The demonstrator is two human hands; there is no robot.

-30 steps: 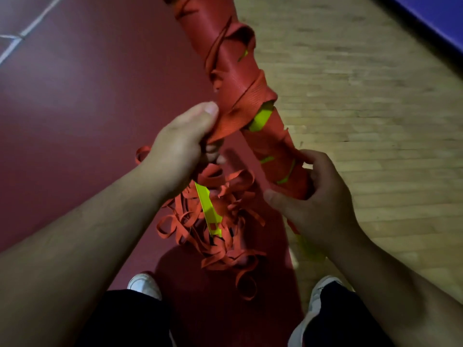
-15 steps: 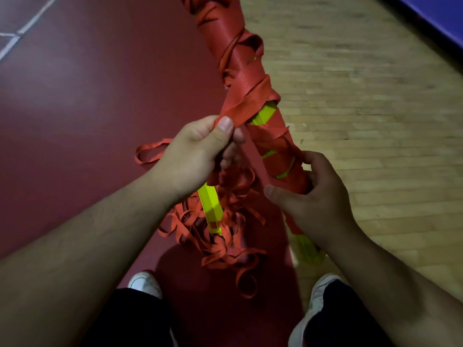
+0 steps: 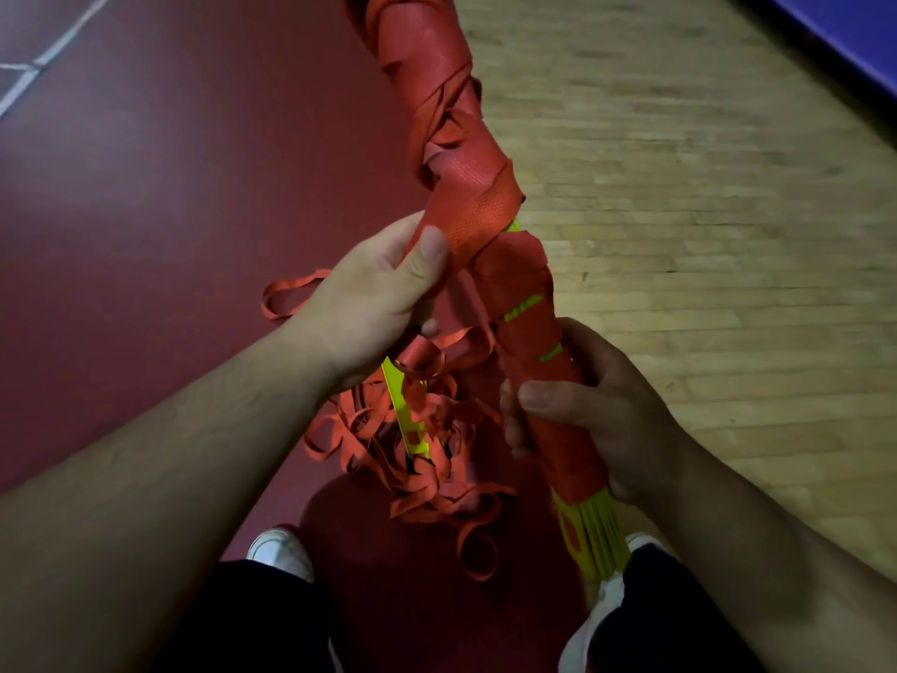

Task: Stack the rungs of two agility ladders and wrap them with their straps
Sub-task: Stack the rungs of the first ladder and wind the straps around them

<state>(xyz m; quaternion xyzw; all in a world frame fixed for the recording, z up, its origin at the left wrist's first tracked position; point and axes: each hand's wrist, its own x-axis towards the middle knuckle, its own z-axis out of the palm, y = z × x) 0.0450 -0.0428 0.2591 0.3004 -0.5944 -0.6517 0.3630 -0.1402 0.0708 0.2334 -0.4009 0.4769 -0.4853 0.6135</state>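
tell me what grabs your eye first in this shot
The orange-wrapped rung bundle runs diagonally through the middle, yellow-green rung ends poking out lower right. The left hand pinches its strap at centre; the right hand grips the bundle lower down. A loose strap tangle lies on the red floor below.

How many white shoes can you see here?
2. One white shoe is on the red floor below the loose straps; the other shoe sits under the bundle's yellow rung ends, partly hidden by a trouser leg.
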